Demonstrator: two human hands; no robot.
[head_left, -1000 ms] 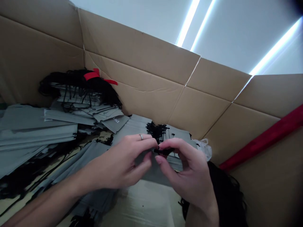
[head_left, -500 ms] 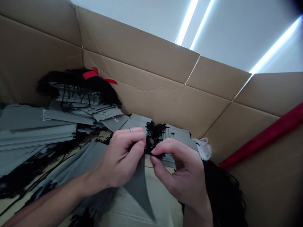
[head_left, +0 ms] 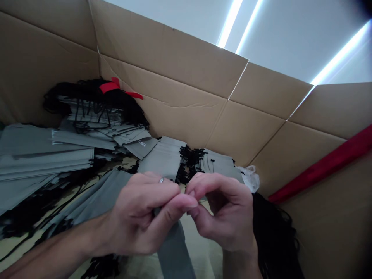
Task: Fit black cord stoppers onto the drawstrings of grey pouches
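Note:
My left hand (head_left: 151,213), with a ring on one finger, is closed around the top of a grey fabric pouch (head_left: 176,252), whose lower part hangs below the palm. My right hand (head_left: 222,205) is closed in a pinch, its thumb and forefinger meeting the left thumb tip. Whatever lies between the right fingertips is hidden. Beyond the hands lie a pile of grey pouches (head_left: 164,155) with black cord ends (head_left: 190,162) and a second grey pile (head_left: 221,161).
Cardboard walls (head_left: 174,69) rise around the work. A tall stack of pouches (head_left: 95,114) with black cords and a red ribbon (head_left: 112,86) stands at back left. Black cords (head_left: 273,232) hang at right, near a clear plastic bag (head_left: 250,178) and a red strip (head_left: 322,164).
My left hand has turned and come lower, its thumb now reaching the right fingertips, which were apart from it. The pouch hangs straighter, its pointed corner no longer showing.

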